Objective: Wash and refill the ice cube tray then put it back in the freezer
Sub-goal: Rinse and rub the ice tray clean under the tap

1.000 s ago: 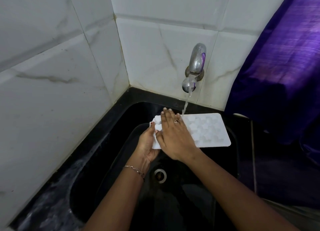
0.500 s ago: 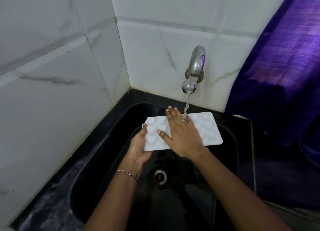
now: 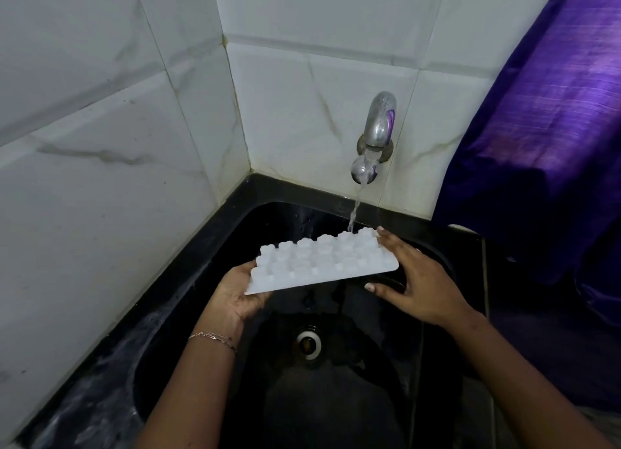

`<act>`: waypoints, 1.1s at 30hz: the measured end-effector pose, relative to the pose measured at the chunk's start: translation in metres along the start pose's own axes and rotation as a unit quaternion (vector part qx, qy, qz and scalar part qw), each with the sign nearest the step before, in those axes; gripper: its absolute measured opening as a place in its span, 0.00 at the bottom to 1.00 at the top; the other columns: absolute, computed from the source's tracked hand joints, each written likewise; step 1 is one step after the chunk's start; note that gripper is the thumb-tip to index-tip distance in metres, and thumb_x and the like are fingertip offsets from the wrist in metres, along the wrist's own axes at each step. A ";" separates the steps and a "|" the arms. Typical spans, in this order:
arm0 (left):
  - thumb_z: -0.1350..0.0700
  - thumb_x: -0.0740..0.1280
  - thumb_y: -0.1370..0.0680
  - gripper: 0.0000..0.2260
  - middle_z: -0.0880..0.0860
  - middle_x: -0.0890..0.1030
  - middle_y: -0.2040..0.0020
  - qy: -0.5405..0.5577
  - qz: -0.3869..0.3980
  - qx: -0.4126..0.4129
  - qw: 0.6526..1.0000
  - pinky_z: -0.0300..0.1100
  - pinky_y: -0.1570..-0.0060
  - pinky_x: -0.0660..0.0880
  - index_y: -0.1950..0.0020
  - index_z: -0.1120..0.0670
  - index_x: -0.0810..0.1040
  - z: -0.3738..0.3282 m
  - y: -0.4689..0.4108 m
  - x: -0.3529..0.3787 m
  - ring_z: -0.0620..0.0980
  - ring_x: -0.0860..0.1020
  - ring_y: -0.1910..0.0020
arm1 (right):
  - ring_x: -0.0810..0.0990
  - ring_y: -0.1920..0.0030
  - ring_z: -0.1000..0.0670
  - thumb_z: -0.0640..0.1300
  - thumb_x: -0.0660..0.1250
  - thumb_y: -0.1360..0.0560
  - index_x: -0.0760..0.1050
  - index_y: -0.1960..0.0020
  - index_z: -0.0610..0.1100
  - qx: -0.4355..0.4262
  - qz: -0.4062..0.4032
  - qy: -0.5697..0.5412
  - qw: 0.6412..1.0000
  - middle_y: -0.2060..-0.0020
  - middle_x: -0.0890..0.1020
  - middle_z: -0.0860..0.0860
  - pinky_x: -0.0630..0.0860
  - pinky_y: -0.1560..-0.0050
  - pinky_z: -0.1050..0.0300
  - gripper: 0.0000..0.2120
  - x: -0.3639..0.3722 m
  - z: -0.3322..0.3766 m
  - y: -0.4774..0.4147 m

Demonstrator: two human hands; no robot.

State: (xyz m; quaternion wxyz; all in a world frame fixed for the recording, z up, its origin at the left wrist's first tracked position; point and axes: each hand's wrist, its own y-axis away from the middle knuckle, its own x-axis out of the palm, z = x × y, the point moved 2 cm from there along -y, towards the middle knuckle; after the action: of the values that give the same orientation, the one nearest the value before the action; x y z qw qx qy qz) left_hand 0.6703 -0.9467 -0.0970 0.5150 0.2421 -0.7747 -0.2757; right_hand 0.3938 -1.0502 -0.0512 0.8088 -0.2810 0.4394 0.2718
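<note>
Now that the tray [image 3: 322, 263] is flipped bumps-up, left hand [image 3: 235, 297] grips it, right hand [image 3: 420, 280] flat-fingered at three o'clock. Underside rinse!

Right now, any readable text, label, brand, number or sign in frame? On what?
None readable in this view.
Ice cube tray: plain white, no marking seen.
Tap: no brand or lettering visible.
Wall tiles, sink, purple cloth: no print.

There is one white bumpy plastic ice cube tray [image 3: 322, 263], one chrome wall tap [image 3: 378, 126] and one black sink [image 3: 232, 210] with one round drain [image 3: 308, 344]. Two hands show, one left hand [image 3: 235, 294] and one right hand [image 3: 420, 287], plus one thin chain bracelet [image 3: 215, 337] and one purple cloth [image 3: 544, 129].
</note>
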 end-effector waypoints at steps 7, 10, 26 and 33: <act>0.41 0.54 0.20 0.23 0.61 0.78 0.36 -0.142 -0.010 0.000 0.990 0.62 0.42 0.72 0.36 0.55 0.74 0.004 0.007 -0.001 0.62 0.76 0.40 | 0.81 0.60 0.50 0.62 0.54 0.22 0.78 0.50 0.48 0.055 -0.084 0.038 0.994 0.60 0.82 0.52 0.76 0.60 0.53 0.21 0.005 -0.012 0.002; 0.34 0.49 0.21 0.32 0.60 0.79 0.37 -0.168 0.000 0.022 0.986 0.56 0.39 0.71 0.34 0.57 0.76 0.007 0.006 -0.002 0.60 0.77 0.38 | 0.79 0.63 0.50 0.65 0.50 0.23 0.77 0.50 0.45 0.119 -0.086 0.024 0.989 0.64 0.81 0.51 0.76 0.62 0.50 0.27 0.010 -0.012 -0.001; 0.38 0.56 0.20 0.25 0.57 0.83 0.42 -0.281 -0.009 0.139 0.949 0.53 0.47 0.78 0.36 0.55 0.78 0.005 0.019 -0.020 0.58 0.82 0.44 | 0.83 0.60 0.52 0.52 0.55 0.18 0.79 0.53 0.42 0.343 -0.042 -0.384 0.856 0.59 0.84 0.48 0.77 0.65 0.63 0.18 0.036 0.006 -0.013; 0.40 0.57 0.20 0.23 0.56 0.84 0.45 -0.251 -0.043 0.185 0.949 0.51 0.51 0.78 0.38 0.55 0.79 -0.002 0.021 -0.030 0.57 0.83 0.47 | 0.84 0.55 0.46 0.52 0.57 0.18 0.80 0.51 0.41 0.362 -0.015 -0.422 0.831 0.56 0.85 0.46 0.81 0.54 0.52 0.19 0.046 0.014 -0.026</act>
State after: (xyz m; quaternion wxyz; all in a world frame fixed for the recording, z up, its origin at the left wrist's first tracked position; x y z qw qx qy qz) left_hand 0.6806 -0.9124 -0.1020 0.2378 0.2892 -0.9051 -0.2014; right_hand 0.4406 -1.0495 -0.0788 0.9634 0.1674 0.1179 0.1730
